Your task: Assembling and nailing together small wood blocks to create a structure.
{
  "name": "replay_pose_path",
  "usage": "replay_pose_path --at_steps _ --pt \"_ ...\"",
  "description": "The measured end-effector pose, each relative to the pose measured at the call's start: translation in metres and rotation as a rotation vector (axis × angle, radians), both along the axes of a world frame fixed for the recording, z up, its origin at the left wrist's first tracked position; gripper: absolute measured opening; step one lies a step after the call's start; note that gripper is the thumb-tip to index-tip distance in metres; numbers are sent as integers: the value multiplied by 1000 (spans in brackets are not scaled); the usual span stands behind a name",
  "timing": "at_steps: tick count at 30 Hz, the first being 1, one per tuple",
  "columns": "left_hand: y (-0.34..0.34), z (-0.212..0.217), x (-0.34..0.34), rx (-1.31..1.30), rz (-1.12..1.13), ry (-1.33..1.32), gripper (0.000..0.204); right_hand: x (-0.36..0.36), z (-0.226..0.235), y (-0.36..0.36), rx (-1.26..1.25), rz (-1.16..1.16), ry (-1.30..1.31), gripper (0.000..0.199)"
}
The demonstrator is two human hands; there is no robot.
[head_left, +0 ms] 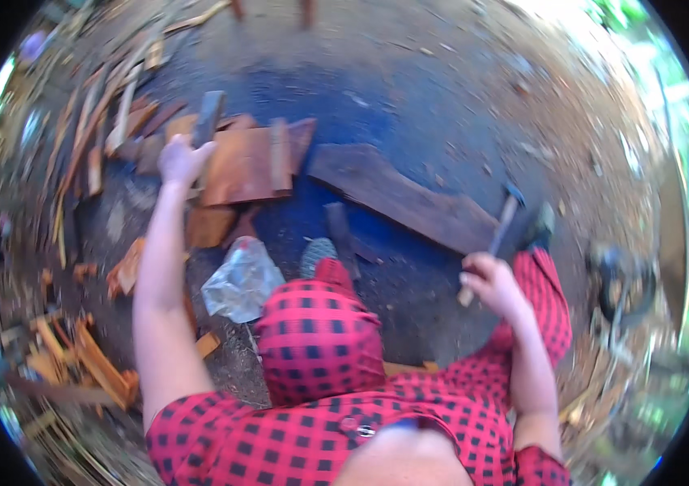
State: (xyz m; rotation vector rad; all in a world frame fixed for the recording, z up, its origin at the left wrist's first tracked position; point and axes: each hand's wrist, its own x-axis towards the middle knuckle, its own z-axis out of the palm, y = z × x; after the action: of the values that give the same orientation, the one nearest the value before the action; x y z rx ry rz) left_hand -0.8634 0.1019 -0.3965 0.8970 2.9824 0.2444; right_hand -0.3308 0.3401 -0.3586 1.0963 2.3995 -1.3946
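1. red and black checked cloth (320,348) covers the raised knee closest below, soft and creased.
2. right hand (492,283) is clenched around the wooden handle of a hammer (502,231), its dark metal head up near the right foot.
3. left hand (182,160) reaches far out, fingers grasping a narrow grey wood piece (208,117) that stands tilted above a flat reddish board (239,166).
4. a long dark plank (401,198) lies slanted between the 2 hands, well apart from the reddish board.
5. a crumpled clear plastic bag (241,279) sits just beside the knee.
6. splintered wood scraps (85,356) crowd the left edge; bare packed dirt (442,89) stays open beyond the plank.
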Motion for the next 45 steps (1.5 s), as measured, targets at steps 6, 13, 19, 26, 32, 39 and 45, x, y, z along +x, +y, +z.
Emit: replay_pose_path --at_steps 6,13,19,26,32,39,45 --pt "131 41 131 17 -710 31 46 34 28 75 301 -159 133 30" --pt "244 6 279 -340 -1334 -93 39 62 42 78 404 -208 265 29" --pt "272 -77 347 -365 -1390 -185 31 77 48 87 458 -148 247 29" --pt "266 -111 363 -207 -1133 -190 35 96 47 92 427 -170 218 31" --pt "275 -93 364 107 -657 -1026 27 103 38 108 495 -450 354 26" --pt "256 -12 441 597 -340 -2196 32 98 7 104 284 -440 375 26" --pt "237 15 458 679 -397 -2234 50 95 -2 82 45 -343 419 24"
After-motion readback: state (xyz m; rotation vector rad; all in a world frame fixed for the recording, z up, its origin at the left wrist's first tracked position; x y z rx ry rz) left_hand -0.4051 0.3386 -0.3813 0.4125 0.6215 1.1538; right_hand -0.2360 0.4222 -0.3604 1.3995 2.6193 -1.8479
